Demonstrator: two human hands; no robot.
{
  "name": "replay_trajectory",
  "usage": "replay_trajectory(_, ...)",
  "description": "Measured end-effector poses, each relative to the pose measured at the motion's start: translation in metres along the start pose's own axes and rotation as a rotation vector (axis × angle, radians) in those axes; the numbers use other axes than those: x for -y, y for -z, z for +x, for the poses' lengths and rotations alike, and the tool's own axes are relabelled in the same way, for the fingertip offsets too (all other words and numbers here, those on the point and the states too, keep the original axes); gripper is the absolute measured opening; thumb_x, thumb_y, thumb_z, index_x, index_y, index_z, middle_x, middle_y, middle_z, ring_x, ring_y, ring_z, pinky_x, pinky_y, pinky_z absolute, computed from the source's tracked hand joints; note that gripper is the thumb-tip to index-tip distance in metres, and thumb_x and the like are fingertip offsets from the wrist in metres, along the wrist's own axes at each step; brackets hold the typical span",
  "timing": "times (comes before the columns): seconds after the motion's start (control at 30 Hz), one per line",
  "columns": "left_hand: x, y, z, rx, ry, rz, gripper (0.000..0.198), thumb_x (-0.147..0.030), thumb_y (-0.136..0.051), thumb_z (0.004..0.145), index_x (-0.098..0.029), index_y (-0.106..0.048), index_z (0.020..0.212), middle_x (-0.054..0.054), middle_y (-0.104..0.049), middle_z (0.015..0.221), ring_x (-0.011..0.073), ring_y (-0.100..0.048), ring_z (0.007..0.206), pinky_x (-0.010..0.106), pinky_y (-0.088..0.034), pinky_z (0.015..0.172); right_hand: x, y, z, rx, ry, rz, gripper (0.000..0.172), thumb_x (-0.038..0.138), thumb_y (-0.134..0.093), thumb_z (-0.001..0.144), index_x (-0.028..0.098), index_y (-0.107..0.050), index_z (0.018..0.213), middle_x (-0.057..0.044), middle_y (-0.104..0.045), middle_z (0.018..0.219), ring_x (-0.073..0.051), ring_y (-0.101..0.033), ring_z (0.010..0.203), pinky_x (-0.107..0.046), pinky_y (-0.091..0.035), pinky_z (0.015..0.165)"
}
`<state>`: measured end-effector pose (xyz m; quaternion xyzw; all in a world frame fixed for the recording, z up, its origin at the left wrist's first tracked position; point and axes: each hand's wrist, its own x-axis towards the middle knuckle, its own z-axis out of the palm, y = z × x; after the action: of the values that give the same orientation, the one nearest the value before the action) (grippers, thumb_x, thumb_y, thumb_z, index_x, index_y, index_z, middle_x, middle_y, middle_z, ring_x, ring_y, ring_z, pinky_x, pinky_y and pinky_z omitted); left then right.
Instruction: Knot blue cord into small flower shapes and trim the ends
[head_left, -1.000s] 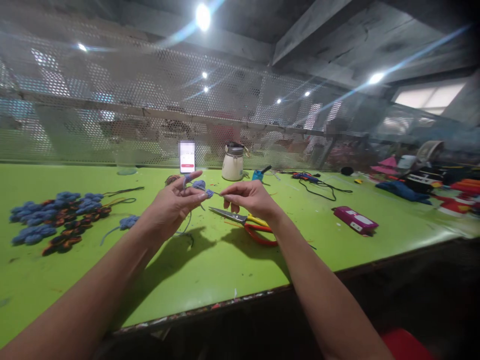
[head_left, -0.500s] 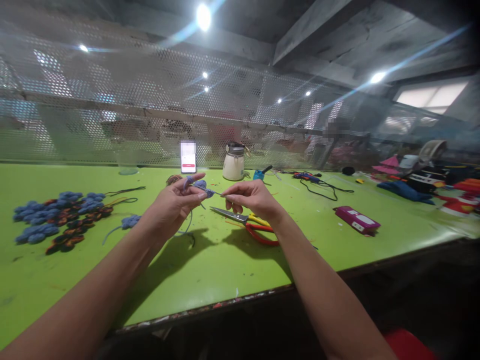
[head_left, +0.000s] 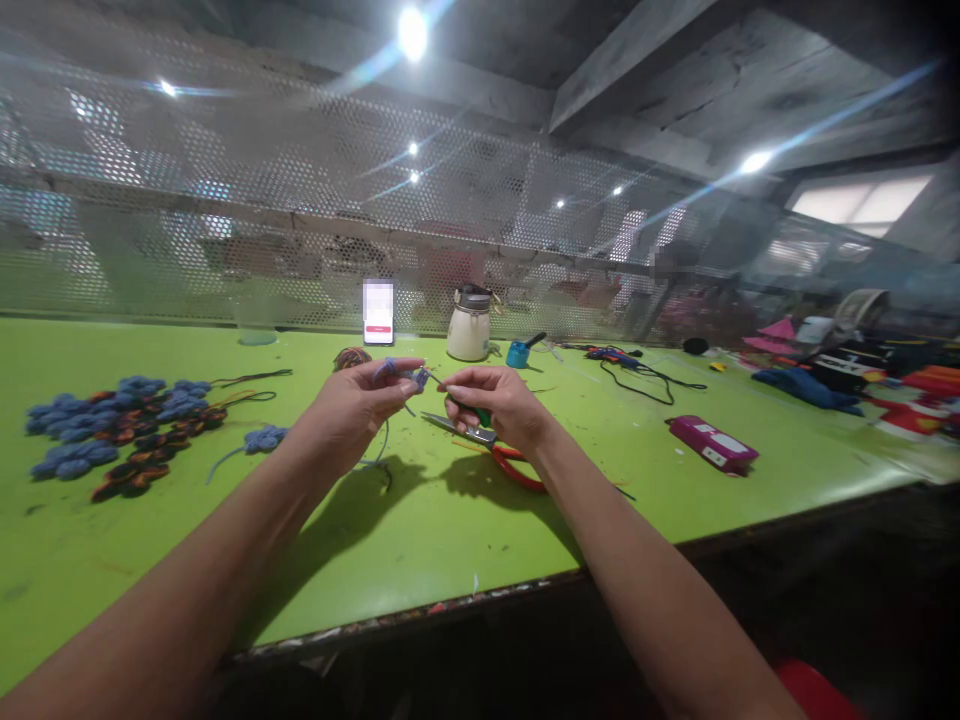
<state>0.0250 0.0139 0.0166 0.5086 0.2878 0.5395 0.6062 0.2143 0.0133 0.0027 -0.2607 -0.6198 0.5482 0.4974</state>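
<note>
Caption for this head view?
Left hand pinches a blue yarn piece; right hand holds a green-handled hook above scissors on the green table.

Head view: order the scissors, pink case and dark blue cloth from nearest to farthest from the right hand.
1. Scissors, just beneath the right hand, which pinches a green-handled hook.
2. Pink case, out to the right.
3. Dark blue cloth, far right, beyond the case.

Above the green table, the left hand pinches a blue yarn piece and the right hand grips a green-handled hook whose tip meets it. Scissors lie under the right hand. Crocheted flowers lie far left, with a phone and a jug at the back.
</note>
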Motion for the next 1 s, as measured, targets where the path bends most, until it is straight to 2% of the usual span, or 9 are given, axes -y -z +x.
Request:
replay_trajectory(0.2,0.004,0.000,0.002,0.003,-0.018,-0.004,0.037,-0.009,-0.077,0.058,-0.012,-0.071,0.094,0.002,-0.064,0.073,0.0093,-0.054,0.066,0.023,-0.041,0.065,0.000,-0.006,0.001,-0.057,-0.001,-0.016,0.022,0.027,-0.074,0.069,0.013,-0.066,0.085,0.000,-0.065,0.062,-0.006,-0.049,0.045,-0.025,-0.048,0.052)
replay_trajectory(0.37,0.006,0.000,0.002,0.003,-0.037,0.012,0.043,-0.009,-0.078,0.057,-0.012,-0.069,0.098,0.001,-0.063,0.072,0.0107,-0.057,0.071,0.025,-0.043,0.071,0.003,-0.012,-0.001,-0.047,0.066,-0.159,0.035,0.024,-0.066,0.077,0.016,-0.064,0.111,0.002,-0.061,0.061,-0.007,-0.049,0.048,-0.024,-0.045,0.052)
replay_trajectory(0.5,0.005,-0.002,0.001,-0.019,-0.040,0.000,0.045,-0.007,-0.078,0.055,-0.013,-0.069,0.099,-0.001,-0.062,0.070,0.0095,-0.056,0.068,0.023,-0.042,0.069,0.004,-0.014,-0.001,-0.036,0.081,-0.210,0.035,0.019,-0.060,0.080,0.019,-0.064,0.115,0.004,-0.056,0.059,-0.007,-0.044,0.047,-0.024,-0.041,0.051)
replay_trajectory(0.67,0.005,-0.002,0.001,-0.043,-0.090,0.008,0.044,-0.007,-0.078,0.054,-0.012,-0.069,0.097,-0.001,-0.061,0.063,0.0109,-0.056,0.065,0.024,-0.041,0.064,0.003,-0.015,0.000,-0.059,0.028,-0.070,0.034,0.017,-0.062,0.078,0.019,-0.066,0.112,0.005,-0.054,0.059,-0.006,-0.039,0.045,-0.025,-0.042,0.052)
replay_trajectory(0.83,0.011,0.000,0.003,-0.110,-0.153,0.082,0.047,-0.011,-0.079,0.054,-0.013,-0.069,0.100,0.000,-0.063,0.065,0.0118,-0.056,0.064,0.026,-0.041,0.064,0.000,-0.019,0.001,-0.098,-0.082,0.117,0.034,0.013,-0.063,0.076,0.017,-0.066,0.110,0.005,-0.054,0.057,-0.005,-0.037,0.043,-0.024,-0.040,0.050)
replay_trajectory(1.0,0.015,-0.001,0.005,-0.135,-0.104,0.088,0.047,-0.010,-0.078,0.053,-0.012,-0.069,0.099,0.000,-0.063,0.064,0.0124,-0.057,0.064,0.026,-0.041,0.063,-0.004,-0.020,0.003,-0.157,-0.145,0.175,0.032,0.010,-0.061,0.076,0.014,-0.065,0.108,0.005,-0.055,0.054,-0.004,-0.039,0.042,-0.022,-0.041,0.049)
